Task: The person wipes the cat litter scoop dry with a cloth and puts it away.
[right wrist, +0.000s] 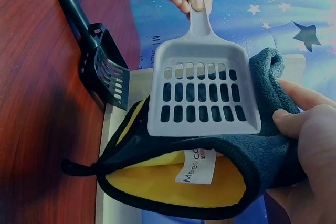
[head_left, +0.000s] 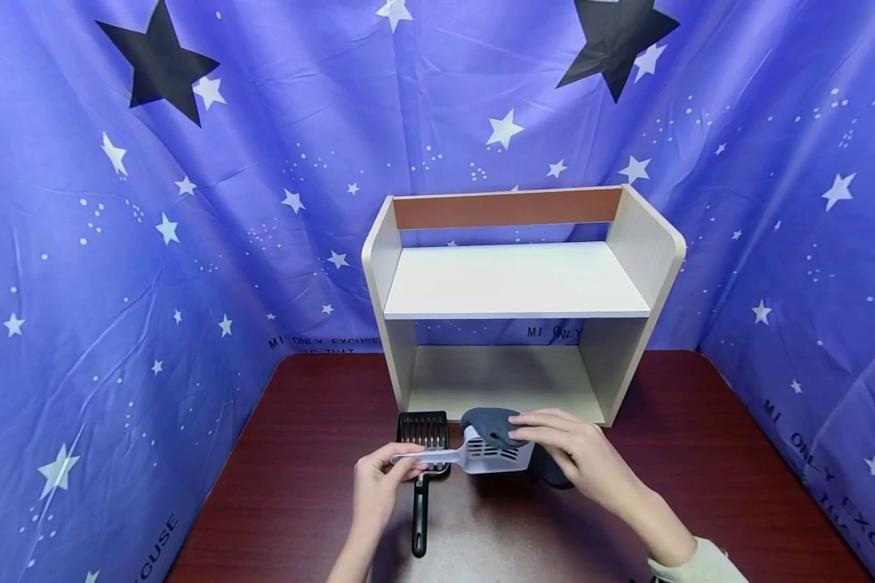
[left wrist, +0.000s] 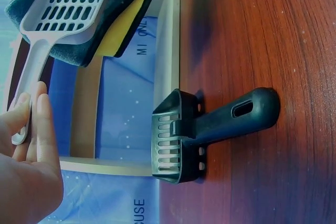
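My left hand [head_left: 375, 486] pinches the handle end of a pale grey slotted litter scoop [right wrist: 202, 56] between thumb and fingers, holding it above the table. At the scoop's other end, my right hand [head_left: 586, 457] grips a dark grey-blue cloth mitt [right wrist: 273, 156] with a yellow lining and a white label. The mitt lies against the outer side and edge of the scoop's basket; its open cuff and hanging loop show in the right wrist view. Below my left hand, a black slotted litter scoop [left wrist: 226, 119] rests on the table, its handle toward me.
A two-tier pale wooden shelf [head_left: 518, 279] stands at the back of the dark red-brown table [head_left: 321, 486], just behind the scoops. A blue curtain [head_left: 292, 162] with stars surrounds the table at the back and sides.
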Tool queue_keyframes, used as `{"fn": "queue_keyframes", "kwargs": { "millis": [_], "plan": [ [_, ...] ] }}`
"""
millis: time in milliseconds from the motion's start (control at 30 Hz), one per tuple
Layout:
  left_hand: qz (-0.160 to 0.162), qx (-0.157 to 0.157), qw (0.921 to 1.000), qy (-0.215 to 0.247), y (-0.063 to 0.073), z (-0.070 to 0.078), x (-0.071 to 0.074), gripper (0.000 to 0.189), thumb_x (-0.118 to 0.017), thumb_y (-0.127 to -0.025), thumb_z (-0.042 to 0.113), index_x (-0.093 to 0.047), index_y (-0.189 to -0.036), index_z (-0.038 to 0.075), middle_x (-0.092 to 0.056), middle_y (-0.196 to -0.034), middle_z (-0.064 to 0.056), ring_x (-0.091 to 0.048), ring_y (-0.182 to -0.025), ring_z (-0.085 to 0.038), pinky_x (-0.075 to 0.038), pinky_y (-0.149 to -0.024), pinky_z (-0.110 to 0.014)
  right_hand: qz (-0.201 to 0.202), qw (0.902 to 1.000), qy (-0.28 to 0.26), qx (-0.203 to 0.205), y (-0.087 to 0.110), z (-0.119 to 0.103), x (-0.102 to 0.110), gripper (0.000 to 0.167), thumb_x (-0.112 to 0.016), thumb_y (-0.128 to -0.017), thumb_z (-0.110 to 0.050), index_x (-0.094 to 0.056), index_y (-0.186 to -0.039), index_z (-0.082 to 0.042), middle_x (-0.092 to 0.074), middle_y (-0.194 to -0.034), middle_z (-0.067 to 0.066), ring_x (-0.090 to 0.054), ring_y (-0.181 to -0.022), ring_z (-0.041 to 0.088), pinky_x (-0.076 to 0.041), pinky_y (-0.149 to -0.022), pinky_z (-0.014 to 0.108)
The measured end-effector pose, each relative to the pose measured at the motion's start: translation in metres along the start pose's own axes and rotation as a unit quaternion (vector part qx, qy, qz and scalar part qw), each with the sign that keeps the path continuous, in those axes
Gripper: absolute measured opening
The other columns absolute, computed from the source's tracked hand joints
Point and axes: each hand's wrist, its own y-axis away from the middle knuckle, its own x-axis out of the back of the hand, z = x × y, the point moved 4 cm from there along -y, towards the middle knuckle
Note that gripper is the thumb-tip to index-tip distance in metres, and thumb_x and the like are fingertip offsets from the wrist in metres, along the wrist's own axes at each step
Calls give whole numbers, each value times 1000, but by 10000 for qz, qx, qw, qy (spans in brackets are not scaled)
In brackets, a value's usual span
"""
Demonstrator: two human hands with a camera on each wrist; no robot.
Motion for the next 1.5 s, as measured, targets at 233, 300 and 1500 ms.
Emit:
{"fn": "queue_keyframes", "kwargs": {
  "millis": [233,300,1500],
  "plan": [
    [63,-54,9999,-94,-1,1,3,11,-63,-87,-13,-69,-95,-18,-70,-88,-34,-72,-68,-2,-62,-65,-20,26,9999,-57,-117,4,4,1,52,-64,-82,14,-71,-120,-20,-71,-125,2,-65,-114,24,-33,-111,5],
    [83,-24,9999,-95,-1,1,4,11,-63,-87,-13,-70,-95,-17,-70,-88,-34,-71,-68,-2,-62,-65,-20,62,9999,-88,-134,4,5,2,52,-64,-82,15,-71,-120,-20,-71,-124,3,-66,-114,25,-33,-111,5],
    [242,-72,9995,-208,-4,4,11,12,-61,-88,-14,-70,-96,-17,-70,-87,-35,-71,-68,-1,-62,-66,-20,418,9950,260,-872,17,13,6,48,-72,-82,7,-72,-119,-22,-75,-114,-4,-71,-105,14,-44,-100,5]
  ]
}}
